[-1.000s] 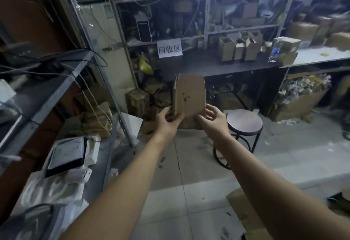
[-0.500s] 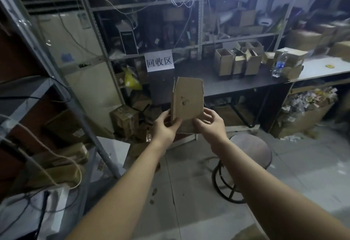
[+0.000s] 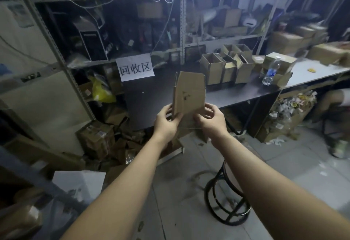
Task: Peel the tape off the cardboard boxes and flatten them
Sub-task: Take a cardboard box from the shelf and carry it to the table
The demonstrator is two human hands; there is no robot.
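A small flattened brown cardboard box (image 3: 189,91) stands upright in front of me, held by both hands at its lower edge. My left hand (image 3: 166,124) grips its lower left corner, thumb on the near face. My right hand (image 3: 211,120) grips the lower right corner, fingers curled round the edge. Several open small cardboard boxes (image 3: 227,67) stand in a row on the dark table (image 3: 236,95) behind. A pile of flattened and crushed cardboard (image 3: 113,141) lies on the floor under the table's left end.
A white paper sign (image 3: 135,68) hangs on the metal shelving (image 3: 182,31). A water bottle (image 3: 271,71) stands on the table. A black round stool (image 3: 225,198) is below my right arm. A grey rack (image 3: 28,171) sits at left, a seated person's leg (image 3: 335,99) at far right.
The view has tilted up and moved closer to the table and sign. Both hands keep hold of the flattened box, now nearer the table; the stool has slid lower in view.
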